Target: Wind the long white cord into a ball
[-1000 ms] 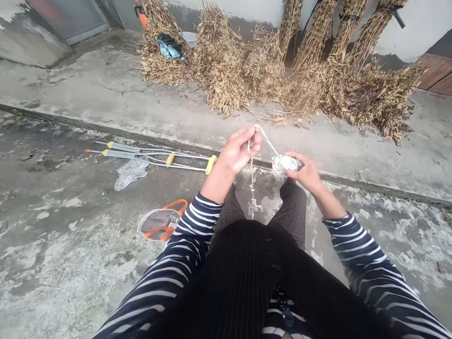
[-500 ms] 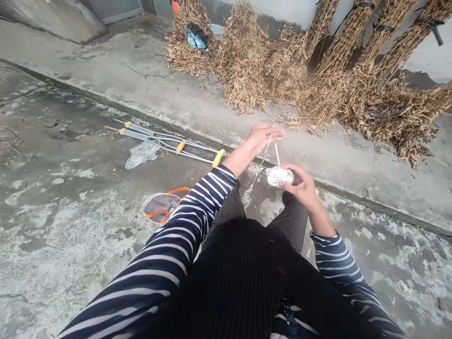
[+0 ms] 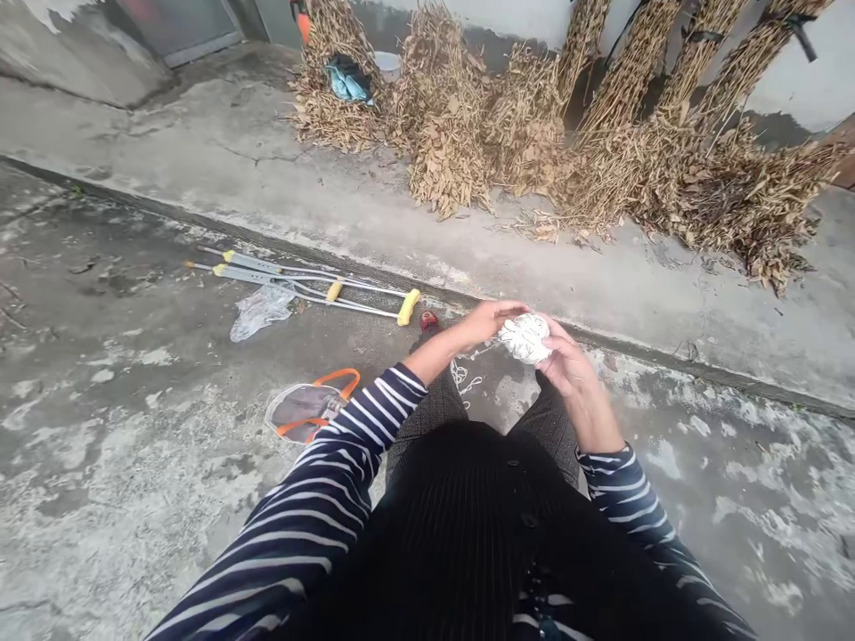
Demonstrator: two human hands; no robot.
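A bundle of wound white cord (image 3: 525, 338) is held in front of me above my knees. My right hand (image 3: 566, 361) is closed round its right side, thumb across the front and fingers behind. Against the upper left of the bundle, my left hand (image 3: 495, 319) guides the cord, its fingers drawn together and their tips partly hidden. Loose white cord (image 3: 460, 378) trails down to the ground between my legs in a small tangle.
Two crutches (image 3: 334, 290) lie to the left by a low concrete step (image 3: 307, 258). Near them are a crumpled clear plastic bag (image 3: 260, 312) and a bag with orange handles (image 3: 300, 411). Bundles of dry stalks (image 3: 447, 133) lean along the wall.
My left hand has come down from above, where a strand of cord stretched up to it, and now meets the bundle. The bundle has turned in my right hand.
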